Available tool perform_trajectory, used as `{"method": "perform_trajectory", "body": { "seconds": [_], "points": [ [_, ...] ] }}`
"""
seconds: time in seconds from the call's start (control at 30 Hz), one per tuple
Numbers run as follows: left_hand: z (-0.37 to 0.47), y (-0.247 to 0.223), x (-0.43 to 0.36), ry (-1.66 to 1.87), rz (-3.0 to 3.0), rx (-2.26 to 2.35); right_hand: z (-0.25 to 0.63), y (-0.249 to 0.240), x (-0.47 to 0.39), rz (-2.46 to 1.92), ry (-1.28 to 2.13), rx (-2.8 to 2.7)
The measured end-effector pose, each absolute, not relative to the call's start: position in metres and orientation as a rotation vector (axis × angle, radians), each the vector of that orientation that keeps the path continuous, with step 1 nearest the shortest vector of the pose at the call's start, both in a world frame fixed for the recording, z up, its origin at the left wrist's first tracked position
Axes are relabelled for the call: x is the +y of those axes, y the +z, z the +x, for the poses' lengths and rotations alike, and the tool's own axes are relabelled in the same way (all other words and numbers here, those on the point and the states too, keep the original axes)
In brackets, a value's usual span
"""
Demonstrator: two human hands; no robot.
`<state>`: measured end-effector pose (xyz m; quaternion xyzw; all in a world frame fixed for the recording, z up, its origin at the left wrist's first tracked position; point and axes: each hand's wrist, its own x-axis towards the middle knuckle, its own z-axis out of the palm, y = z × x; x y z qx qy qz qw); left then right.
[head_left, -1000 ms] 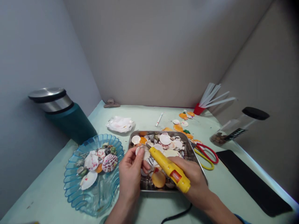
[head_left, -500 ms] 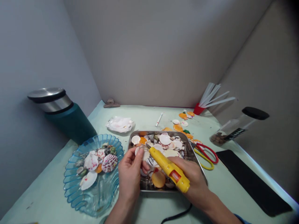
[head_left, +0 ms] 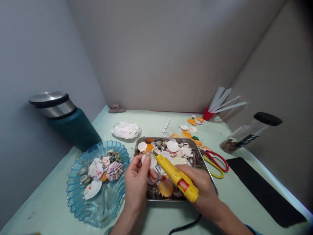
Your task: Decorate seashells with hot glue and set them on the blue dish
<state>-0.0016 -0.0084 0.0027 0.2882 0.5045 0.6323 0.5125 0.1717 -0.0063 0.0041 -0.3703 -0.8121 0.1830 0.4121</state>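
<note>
Yellow tool (head_left: 172, 171) | clamped in your right hand (head_left: 204, 186) | pale shell (head_left: 153, 162) pinched in your left hand (head_left: 136, 179) (likely for steadiness)

pale green table (head_left: 153, 124), blue scalloped dish (head_left: 102, 204), metal tray (head_left: 171, 200), scissors (head_left: 227, 164)

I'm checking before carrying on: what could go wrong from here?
The yellow tool's tip is close to the left hand's fingertips; if hot, it might burn them. The small white shell, pinched at those fingertips, could slip into the tray. The left hand is also close beside the blue dish and might nudge it.
</note>
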Motion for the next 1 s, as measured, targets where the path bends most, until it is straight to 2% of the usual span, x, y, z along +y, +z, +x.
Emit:
{"method": "perform_trajectory", "body": {
  "seconds": [1.0],
  "points": [
    [-0.0014,0.0043,-0.008,1.524,0.671,1.208,0.173,0.0029,-0.0066,-0.909,0.465,-2.049]
  ]
}}
